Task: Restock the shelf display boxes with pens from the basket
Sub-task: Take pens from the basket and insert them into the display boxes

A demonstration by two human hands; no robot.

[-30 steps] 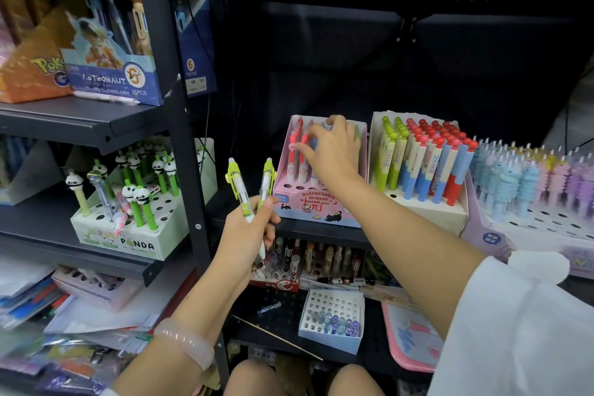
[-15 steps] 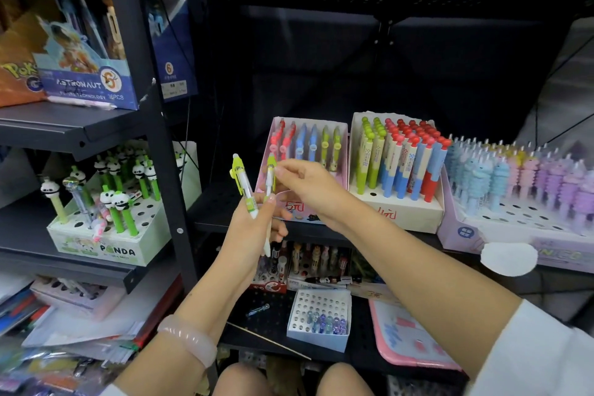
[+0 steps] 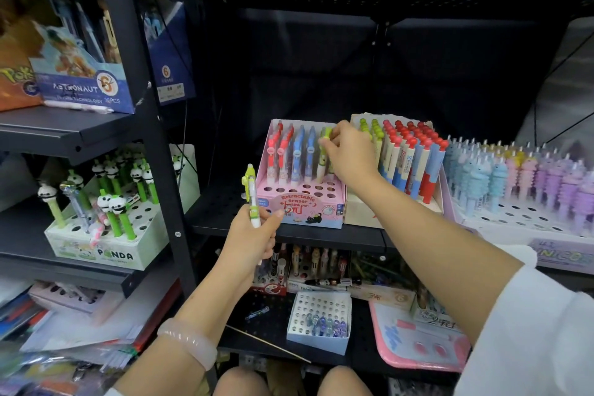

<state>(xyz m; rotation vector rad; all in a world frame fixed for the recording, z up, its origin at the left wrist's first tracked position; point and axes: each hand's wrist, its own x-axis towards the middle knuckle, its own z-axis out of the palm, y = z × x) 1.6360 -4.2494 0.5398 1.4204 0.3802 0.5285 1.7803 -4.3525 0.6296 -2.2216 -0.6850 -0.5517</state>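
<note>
A pink display box (image 3: 302, 207) marked "Retractable eraser" stands on the middle shelf, with red, blue and green pens in its back row and empty holes in front. My right hand (image 3: 348, 154) pinches a green pen (image 3: 323, 151) at the right end of that back row. My left hand (image 3: 254, 235) grips one green-and-white pen (image 3: 250, 193) upright, in front of the box's left corner. No basket is in view.
Right of the pink box stand a white box of green, red and blue pens (image 3: 408, 157) and a unicorn pen display (image 3: 520, 180). A panda pen box (image 3: 106, 212) sits on the left shelf. A black shelf post (image 3: 151, 125) rises between. Lower shelves hold more boxes.
My right hand took one of the two green pens from my left hand and carried it up to the pink box's back row. My left hand now holds a single pen.
</note>
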